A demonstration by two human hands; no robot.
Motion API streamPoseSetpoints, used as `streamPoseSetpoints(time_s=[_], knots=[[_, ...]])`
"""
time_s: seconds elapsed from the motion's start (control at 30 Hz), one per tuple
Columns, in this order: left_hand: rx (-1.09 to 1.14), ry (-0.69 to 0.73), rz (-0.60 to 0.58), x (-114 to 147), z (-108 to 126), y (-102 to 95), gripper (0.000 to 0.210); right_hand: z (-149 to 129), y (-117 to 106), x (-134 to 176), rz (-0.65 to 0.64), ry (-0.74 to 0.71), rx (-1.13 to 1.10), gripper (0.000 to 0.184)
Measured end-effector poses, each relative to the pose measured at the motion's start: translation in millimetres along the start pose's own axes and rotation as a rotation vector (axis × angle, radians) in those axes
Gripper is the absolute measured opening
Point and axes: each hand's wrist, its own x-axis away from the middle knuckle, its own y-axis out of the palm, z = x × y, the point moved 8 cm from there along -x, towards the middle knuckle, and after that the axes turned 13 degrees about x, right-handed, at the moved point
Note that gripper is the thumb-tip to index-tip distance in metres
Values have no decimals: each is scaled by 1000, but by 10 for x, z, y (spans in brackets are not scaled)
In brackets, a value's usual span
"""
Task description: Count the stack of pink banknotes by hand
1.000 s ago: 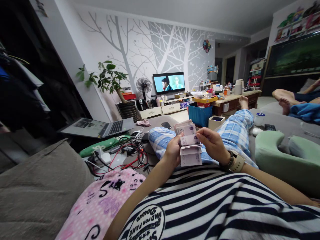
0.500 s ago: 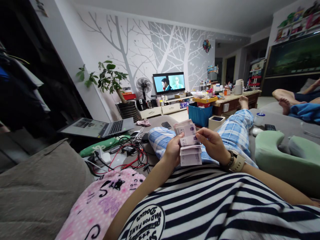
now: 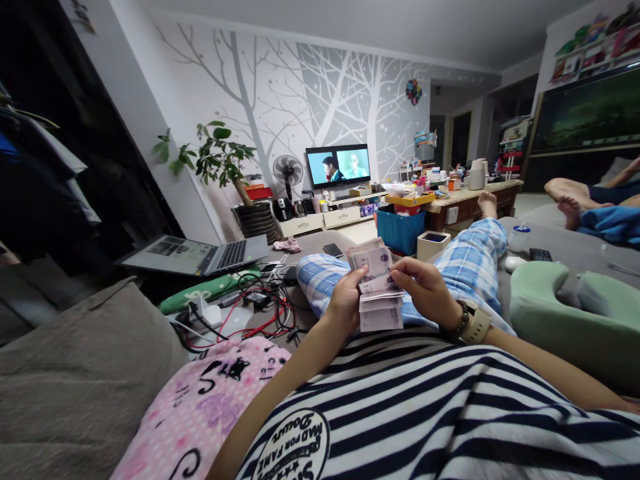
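A stack of pale purple banknotes [image 3: 376,259] is above my lap, fanned toward me so that several lower edges hang down in steps. My left hand [image 3: 347,297] grips the stack by its left side, thumb on top. On the other side, my right hand [image 3: 425,288] pinches the right edge of a banknote between thumb and index finger. That note is bent down over the others. A beaded bracelet and a pale watch [image 3: 477,325] are on my right wrist. Under the notes are my legs in blue plaid trousers [image 3: 467,257].
To the left lie an open laptop [image 3: 200,257], tangled cables [image 3: 270,310] and a pink blanket [image 3: 215,400]. A phone [image 3: 333,250] rests beyond my knee. On the right are a green neck pillow [image 3: 537,307], a remote [image 3: 541,255] and another person's legs [image 3: 575,193].
The pinched banknote has folded a little further down, with my right hand shifted slightly left. My left hand keeps its hold on the stack.
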Motion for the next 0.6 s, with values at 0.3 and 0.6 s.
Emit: streamPoseSetpoints(time_s=[0.3,0.6], knots=[[9,-18,7,37,-2,30,29,-24,-20,3,44,-56,9,24],[3,-3,21,9,-2,-2,29,-75,-45,8,74,-96,-2,18]])
